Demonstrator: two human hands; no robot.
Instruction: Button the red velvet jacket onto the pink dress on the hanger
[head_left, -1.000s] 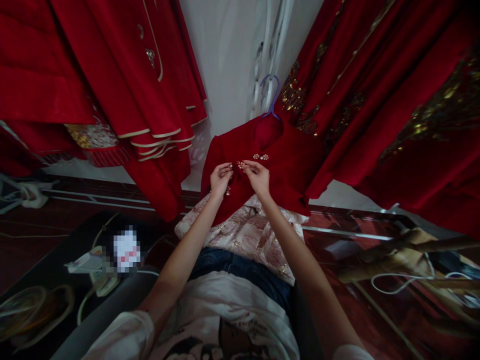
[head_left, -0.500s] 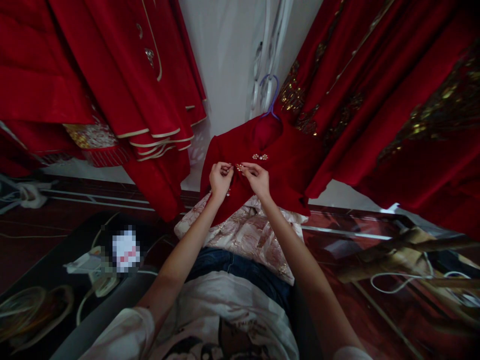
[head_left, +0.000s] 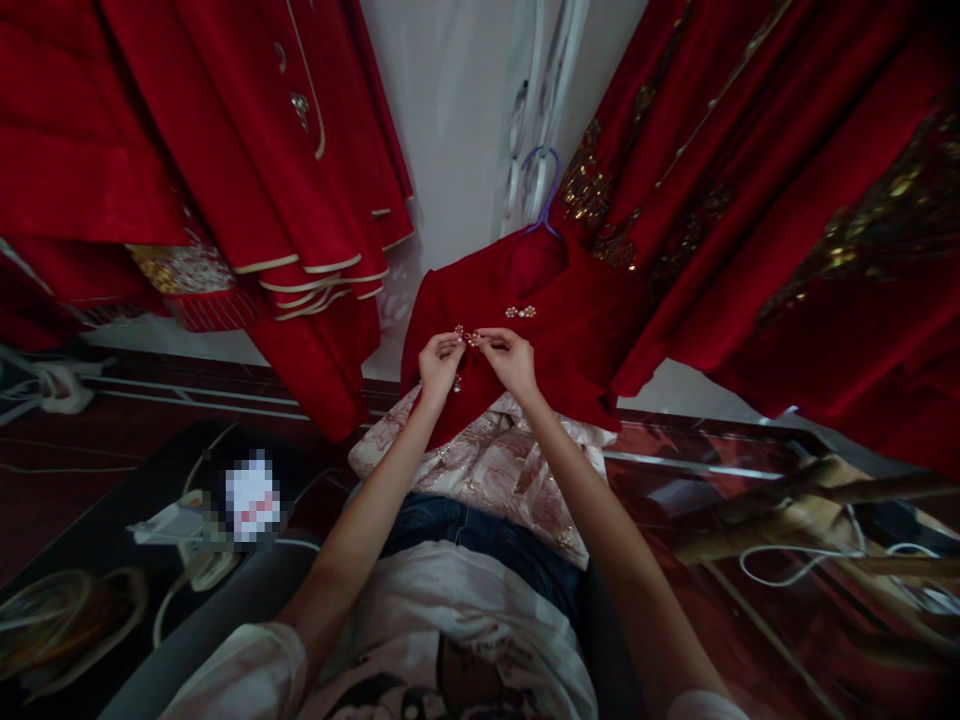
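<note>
A red jacket point(head_left: 585, 330) on a purple hanger point(head_left: 547, 195) is spread before me. Its upper ornamental clasp point(head_left: 520, 312), flower-shaped with pearl-like beads, is joined. Below that, my left hand point(head_left: 441, 362) pinches one flower-shaped half of a second clasp point(head_left: 459, 331). Facing it, my right hand point(head_left: 511, 360) pinches the other half close by; whether the two halves are linked is too small to tell. Another beaded ornament point(head_left: 457, 383) hangs just under my left fingers. Patterned pale pink fabric point(head_left: 517, 460) lies beneath the jacket, over my lap.
Red garments with gold trim point(head_left: 300, 230) hang on the left, and sequined red ones point(head_left: 750, 220) on the right. At the lower left, a dark surface point(head_left: 82, 530) bears a power strip point(head_left: 210, 570), cords and a blurred item. Wooden pieces and a white cable point(head_left: 780, 580) are at the right.
My left fingers have closed together and shifted slightly, showing more of their clasp half. The right fingers have moved a little left, so the clasp halves are closer together.
</note>
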